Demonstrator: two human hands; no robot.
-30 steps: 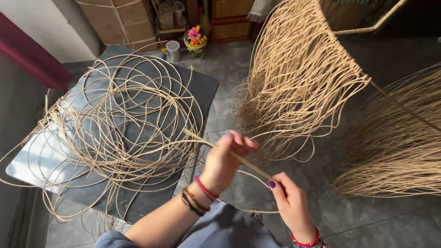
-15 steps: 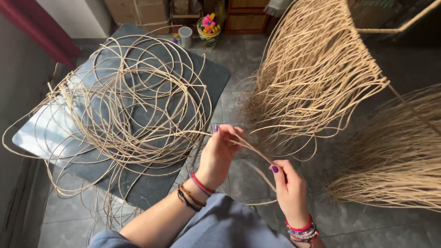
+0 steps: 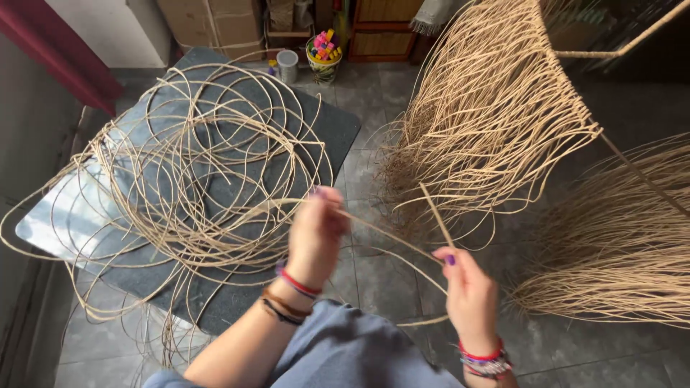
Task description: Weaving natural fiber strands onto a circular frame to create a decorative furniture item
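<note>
Grey tiled floor point(image 3: 374, 269), left hand point(image 3: 315, 233) and right hand point(image 3: 471, 294) fingers pinched on cane strand point(image 3: 392, 233)

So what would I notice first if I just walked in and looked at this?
First the big tangle of cane loops spread over a dark mat on the left. On the right, a thick fringe of cane strands hangs from a frame. In the middle, the left hand and right hand each pinch one thin cane strand.
</note>
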